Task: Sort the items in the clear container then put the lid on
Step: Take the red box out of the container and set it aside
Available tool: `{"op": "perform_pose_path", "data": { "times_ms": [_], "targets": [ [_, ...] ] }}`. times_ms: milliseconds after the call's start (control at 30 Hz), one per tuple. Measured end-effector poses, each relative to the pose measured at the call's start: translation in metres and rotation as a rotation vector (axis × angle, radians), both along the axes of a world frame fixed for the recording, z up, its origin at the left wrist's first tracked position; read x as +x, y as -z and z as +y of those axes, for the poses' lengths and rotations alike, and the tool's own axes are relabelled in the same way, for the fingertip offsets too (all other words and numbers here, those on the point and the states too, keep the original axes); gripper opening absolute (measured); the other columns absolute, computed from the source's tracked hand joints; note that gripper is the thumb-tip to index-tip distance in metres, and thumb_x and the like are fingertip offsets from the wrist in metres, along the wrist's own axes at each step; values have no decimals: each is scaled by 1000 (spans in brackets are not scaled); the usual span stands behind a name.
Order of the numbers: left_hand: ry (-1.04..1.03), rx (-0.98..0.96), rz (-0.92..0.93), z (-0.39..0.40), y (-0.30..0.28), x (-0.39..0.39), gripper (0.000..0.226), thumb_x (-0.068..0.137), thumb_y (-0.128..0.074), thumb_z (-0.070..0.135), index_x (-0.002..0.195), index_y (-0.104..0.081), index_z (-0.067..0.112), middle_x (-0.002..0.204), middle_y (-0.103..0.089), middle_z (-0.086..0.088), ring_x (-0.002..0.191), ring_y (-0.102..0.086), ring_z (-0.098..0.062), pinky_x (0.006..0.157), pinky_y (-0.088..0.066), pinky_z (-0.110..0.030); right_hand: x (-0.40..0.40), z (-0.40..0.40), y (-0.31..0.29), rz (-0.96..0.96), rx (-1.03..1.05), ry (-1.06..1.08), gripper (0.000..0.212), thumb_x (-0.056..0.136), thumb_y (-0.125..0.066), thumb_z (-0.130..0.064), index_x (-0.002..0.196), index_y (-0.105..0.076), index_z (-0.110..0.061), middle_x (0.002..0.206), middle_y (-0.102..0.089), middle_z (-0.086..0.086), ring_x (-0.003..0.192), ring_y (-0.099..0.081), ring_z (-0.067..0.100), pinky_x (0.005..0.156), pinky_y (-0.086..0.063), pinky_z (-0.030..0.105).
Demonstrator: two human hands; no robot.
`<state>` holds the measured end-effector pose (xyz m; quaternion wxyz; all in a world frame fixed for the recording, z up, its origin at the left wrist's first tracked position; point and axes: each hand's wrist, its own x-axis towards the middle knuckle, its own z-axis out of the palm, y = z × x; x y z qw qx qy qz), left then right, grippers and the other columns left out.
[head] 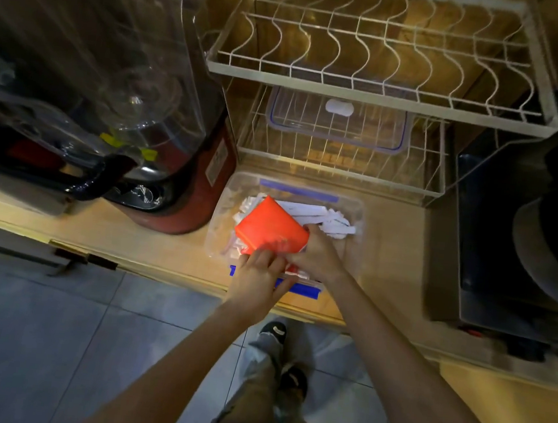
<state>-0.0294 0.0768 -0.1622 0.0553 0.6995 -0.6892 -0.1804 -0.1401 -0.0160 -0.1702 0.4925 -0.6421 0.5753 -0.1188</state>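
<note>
**Holding an orange packet over the open box**

Looking down, we see both our hands meet at the near edge of the clear box point(356, 216), which sits on the wooden counter point(393, 257) at about 12 o'clock from our feet. Our right hand point(316, 255) grips the orange packet point(271, 226) at its right corner, thumb on top, fingers curled beneath. Our left hand point(257, 278) rests at the packet's near edge, at 6 o'clock of it, with fingers bent onto it; whether it truly pinches the packet we cannot tell, as motion blurs the fingertips. The packet lies tilted above the box's contents, a loose heap of white sachets point(321, 217) spread toward 1 o'clock inside the box. Blue clips show on the box's far and near rims.

The lid point(338, 121), clear with a blue seal, lies on the lower tier of the white wire rack point(353, 81), at 12 o'clock beyond the box and apart from it. A red blender point(179, 166) stands at 9 o'clock of the box, just beside it.
</note>
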Motion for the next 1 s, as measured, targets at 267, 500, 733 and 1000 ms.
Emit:
{"op": "perform_pose_path", "data": {
  "times_ms": [267, 500, 733, 1000],
  "targets": [
    [15, -34, -3, 0, 4, 2, 34, 90, -45, 42, 99, -60, 13, 102, -61, -8, 100, -53, -26, 84, -38, -38, 0, -13, -2, 112, -45, -71, 69, 56, -85, -35, 113, -56, -9, 107, -60, 10, 96, -57, 20, 82, -49, 34],
    [37, 65, -175, -1, 2, 0, 48, 89, -31, 55, 97, -58, 16, 100, -64, -3, 100, -51, -25, 89, -33, -38, -28, -12, -38, -185, -116, -1, 69, 67, -82, -17, 125, -45, -15, 115, -57, 4, 102, -58, 18, 86, -53, 23],
    [120, 16, -174, -23, -11, -34, 61, 84, -23, 64, 98, -67, 24, 97, -71, -3, 101, -57, -23, 92, -32, -38, -83, -14, -62, -777, 124, 885, 47, 79, -72, -18, 120, -49, -21, 106, -64, 0, 89, -66, 14, 72, -57, 30],
    [336, 40, -144, -44, 4, -48, 68, 79, -21, 72, 111, -63, 28, 102, -71, -2, 100, -59, -22, 83, -40, -34, -127, 0, -18, -856, 432, 1236, 29, 83, -66, -30, 104, -51, -17, 99, -61, 8, 85, -64, 24, 83, -54, 39]
  ]
}}
